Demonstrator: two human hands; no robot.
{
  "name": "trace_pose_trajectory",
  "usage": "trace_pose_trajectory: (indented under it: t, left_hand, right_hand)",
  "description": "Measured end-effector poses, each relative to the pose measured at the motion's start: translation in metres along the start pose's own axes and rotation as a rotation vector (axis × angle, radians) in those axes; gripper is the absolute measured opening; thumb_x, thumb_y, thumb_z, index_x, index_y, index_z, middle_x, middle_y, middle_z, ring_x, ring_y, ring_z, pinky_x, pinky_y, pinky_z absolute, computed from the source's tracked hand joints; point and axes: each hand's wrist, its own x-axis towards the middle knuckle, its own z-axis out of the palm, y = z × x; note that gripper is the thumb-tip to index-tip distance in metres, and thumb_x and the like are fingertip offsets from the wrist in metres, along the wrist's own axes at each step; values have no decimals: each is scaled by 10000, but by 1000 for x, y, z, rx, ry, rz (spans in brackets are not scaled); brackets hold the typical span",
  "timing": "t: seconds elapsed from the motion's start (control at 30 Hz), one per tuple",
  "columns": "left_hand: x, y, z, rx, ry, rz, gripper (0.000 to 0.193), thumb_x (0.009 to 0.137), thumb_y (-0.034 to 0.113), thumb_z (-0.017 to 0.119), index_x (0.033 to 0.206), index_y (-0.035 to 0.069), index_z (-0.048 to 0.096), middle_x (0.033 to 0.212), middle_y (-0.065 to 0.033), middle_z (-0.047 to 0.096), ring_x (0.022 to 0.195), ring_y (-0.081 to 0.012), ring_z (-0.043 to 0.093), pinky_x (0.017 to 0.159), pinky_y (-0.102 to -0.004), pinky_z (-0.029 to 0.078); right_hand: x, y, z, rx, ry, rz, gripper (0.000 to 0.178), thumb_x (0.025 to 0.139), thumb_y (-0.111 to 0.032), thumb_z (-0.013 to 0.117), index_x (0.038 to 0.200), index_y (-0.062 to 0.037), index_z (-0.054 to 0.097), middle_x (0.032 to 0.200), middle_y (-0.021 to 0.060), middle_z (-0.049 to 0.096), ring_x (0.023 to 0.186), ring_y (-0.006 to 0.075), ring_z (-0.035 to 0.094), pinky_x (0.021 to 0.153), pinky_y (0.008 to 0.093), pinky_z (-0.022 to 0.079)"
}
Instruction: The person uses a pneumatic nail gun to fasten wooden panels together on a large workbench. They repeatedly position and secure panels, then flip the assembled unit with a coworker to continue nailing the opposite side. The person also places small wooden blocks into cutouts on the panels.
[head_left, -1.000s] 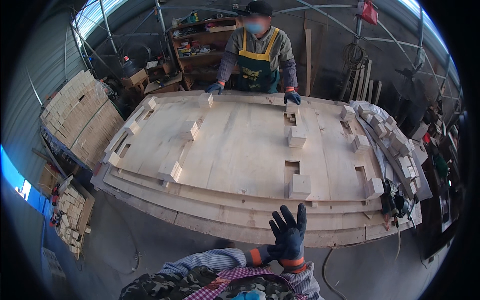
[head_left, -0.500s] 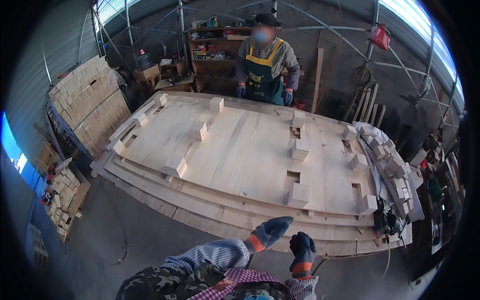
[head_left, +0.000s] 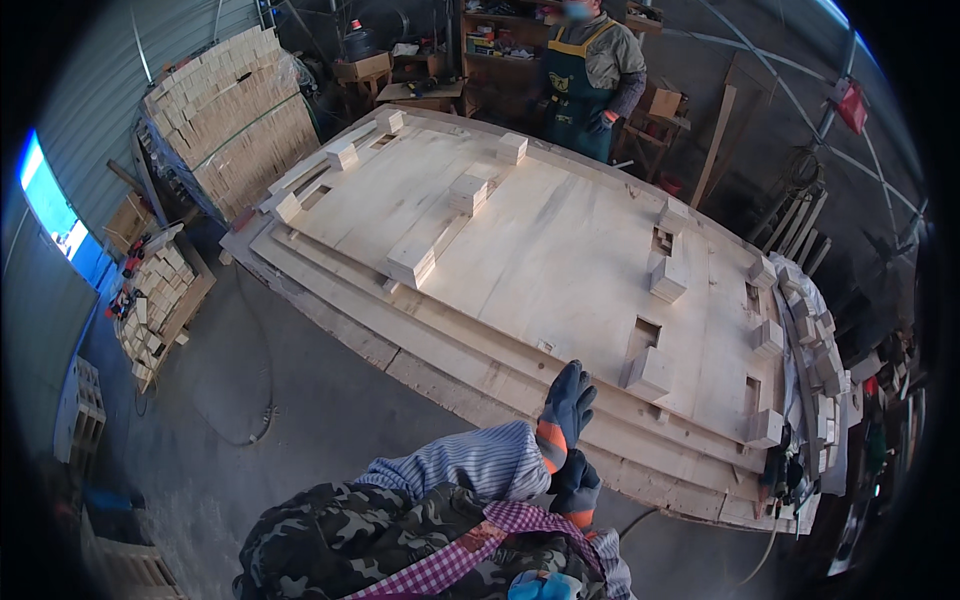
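My left hand, in a dark glove with an orange cuff, is raised in front of the table's near edge. Its fingers are stretched out and nothing shows in them. Just below it is my right hand, gloved alike; its fingertips are partly hidden behind the left wrist, so its grip cannot be made out. Beyond both hands lies a large pale plywood panel on stacked sheets. Wooden blocks stand on it in rows, and the closest one sits beside a rectangular cutout.
A person in a green apron stands across the table. Loose blocks are heaped at the right end, near a power tool on the corner. Stacked blocks rise at the left; a hose lies on the floor.
The view has swung, so the table sits further right and tilted. My hands have come together, the left now upright and partly covering the right. The blocks look unmoved on the panel.
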Motion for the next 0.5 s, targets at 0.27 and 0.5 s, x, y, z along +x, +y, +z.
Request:
trace_pose_trajectory:
  t: [0.27, 0.5]
  left_hand:
    - [11, 30, -50, -137, 245, -265, 342, 783, 434, 605, 984, 163, 550, 845, 4, 595, 725, -123, 567, 593, -258, 479]
    - [12, 70, -127, -145, 299, -294, 265, 845, 424, 521, 776, 168, 519, 447, 85, 269, 317, -55, 204, 295, -238, 154]
  right_hand:
    - [13, -4, 32, -113, -327, 204, 46, 751, -87, 607, 740, -45, 592, 752, 31, 610, 672, 105, 564, 592, 246, 434]
    - [28, -20, 53, 25, 140, 490, 353, 887, -310, 486, 776, 5, 600, 665, 91, 610, 552, 155, 576, 493, 275, 462]
